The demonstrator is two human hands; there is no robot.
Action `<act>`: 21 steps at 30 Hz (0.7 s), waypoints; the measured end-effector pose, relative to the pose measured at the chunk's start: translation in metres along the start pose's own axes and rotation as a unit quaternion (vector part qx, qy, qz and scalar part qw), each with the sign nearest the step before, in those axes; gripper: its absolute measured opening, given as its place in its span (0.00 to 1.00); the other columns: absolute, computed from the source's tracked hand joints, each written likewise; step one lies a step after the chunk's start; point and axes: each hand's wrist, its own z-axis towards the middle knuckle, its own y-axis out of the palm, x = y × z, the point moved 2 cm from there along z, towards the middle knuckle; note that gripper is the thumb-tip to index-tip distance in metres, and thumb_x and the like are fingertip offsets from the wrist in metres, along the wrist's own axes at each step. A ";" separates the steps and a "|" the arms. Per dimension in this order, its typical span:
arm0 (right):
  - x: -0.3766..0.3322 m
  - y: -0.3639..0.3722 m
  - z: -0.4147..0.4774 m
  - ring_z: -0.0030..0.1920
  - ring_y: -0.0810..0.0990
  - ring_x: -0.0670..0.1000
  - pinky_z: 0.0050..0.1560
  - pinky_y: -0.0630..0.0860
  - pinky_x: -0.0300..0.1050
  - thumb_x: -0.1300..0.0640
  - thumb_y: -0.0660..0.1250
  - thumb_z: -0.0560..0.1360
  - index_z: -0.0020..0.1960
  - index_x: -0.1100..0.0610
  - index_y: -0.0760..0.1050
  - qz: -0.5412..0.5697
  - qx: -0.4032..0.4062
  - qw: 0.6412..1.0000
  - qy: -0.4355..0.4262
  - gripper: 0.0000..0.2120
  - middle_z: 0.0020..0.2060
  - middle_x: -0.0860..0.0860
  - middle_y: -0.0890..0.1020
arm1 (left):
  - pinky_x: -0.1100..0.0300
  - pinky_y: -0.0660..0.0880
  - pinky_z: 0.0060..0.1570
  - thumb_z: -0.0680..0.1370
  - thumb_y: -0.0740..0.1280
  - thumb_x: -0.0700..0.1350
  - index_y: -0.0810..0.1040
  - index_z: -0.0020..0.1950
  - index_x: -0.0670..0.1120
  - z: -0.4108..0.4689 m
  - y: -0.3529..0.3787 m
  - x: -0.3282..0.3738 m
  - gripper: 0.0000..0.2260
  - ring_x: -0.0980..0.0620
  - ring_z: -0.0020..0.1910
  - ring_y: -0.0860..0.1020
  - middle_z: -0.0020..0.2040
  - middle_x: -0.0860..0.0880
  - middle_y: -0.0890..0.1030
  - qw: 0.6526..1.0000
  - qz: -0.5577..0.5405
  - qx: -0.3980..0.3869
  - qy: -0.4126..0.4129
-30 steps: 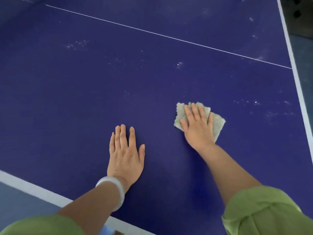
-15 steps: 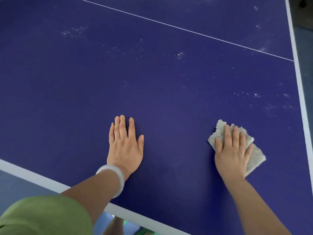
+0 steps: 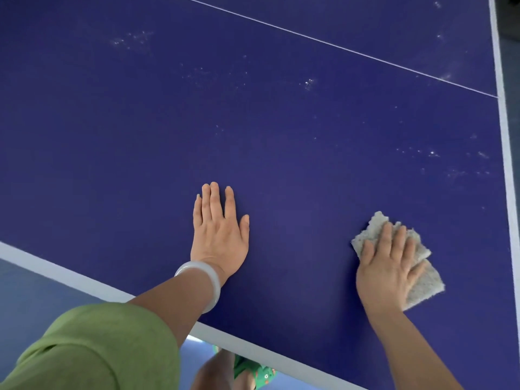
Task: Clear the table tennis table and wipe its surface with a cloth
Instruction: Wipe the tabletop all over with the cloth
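The blue table tennis table (image 3: pixel 281 136) fills the view. At about 4 o'clock, the right hand (image 3: pixel 389 274) lies flat, fingers straight, pressing a pale grey cloth (image 3: pixel 426 288) onto the surface near the table's right white border; cloth corners stick out past the fingertips and thumb side. At 7 o'clock the left hand (image 3: pixel 221 237) rests palm-down with fingers straight and holds nothing (a pale bangle (image 3: pixel 209 280) circles its wrist). Whitish specks (image 3: pixel 309 83) dot the surface at 1 o'clock, with more at 11 and 3.
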 end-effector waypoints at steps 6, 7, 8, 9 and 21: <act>-0.098 0.029 -0.089 0.80 0.47 0.54 0.77 0.49 0.64 0.46 0.44 0.83 0.81 0.52 0.50 -0.059 -0.015 0.957 -0.284 0.28 0.80 0.51 0.52 | 0.45 0.46 0.78 0.82 0.42 0.57 0.52 0.80 0.41 0.000 -0.001 -0.001 0.30 0.40 0.79 0.47 0.79 0.36 0.51 1.000 0.006 -0.004 0.008; -0.091 0.030 -0.090 0.80 0.48 0.54 0.77 0.51 0.64 0.45 0.44 0.83 0.81 0.52 0.51 -0.063 -0.020 0.950 -0.306 0.28 0.80 0.50 0.53 | 0.45 0.47 0.78 0.83 0.42 0.56 0.52 0.80 0.40 0.000 -0.001 -0.002 0.30 0.39 0.79 0.47 0.79 0.36 0.51 1.000 0.007 -0.005 0.010; -0.079 0.028 -0.084 0.80 0.49 0.53 0.76 0.52 0.64 0.45 0.45 0.83 0.81 0.51 0.52 -0.064 -0.024 0.950 -0.304 0.28 0.80 0.50 0.54 | 0.44 0.47 0.78 0.83 0.42 0.56 0.53 0.79 0.40 -0.001 -0.001 -0.002 0.29 0.39 0.79 0.48 0.79 0.36 0.52 1.000 0.008 -0.003 0.010; -0.063 0.024 -0.074 0.80 0.50 0.53 0.76 0.52 0.64 0.45 0.45 0.82 0.80 0.51 0.52 -0.062 -0.022 0.959 -0.277 0.28 0.80 0.50 0.55 | 0.44 0.48 0.77 0.83 0.41 0.56 0.54 0.79 0.40 -0.001 -0.001 -0.003 0.29 0.39 0.79 0.49 0.79 0.36 0.53 1.000 0.008 -0.002 0.010; 0.031 -0.004 0.020 0.79 0.38 0.49 0.78 0.41 0.60 0.43 0.40 0.82 0.81 0.50 0.44 -0.033 -0.002 0.995 -0.092 0.29 0.80 0.48 0.46 | 0.41 0.45 0.77 0.83 0.56 0.51 0.59 0.77 0.38 0.005 -0.007 0.015 0.27 0.35 0.78 0.50 0.78 0.35 0.56 1.000 -0.021 -0.018 0.002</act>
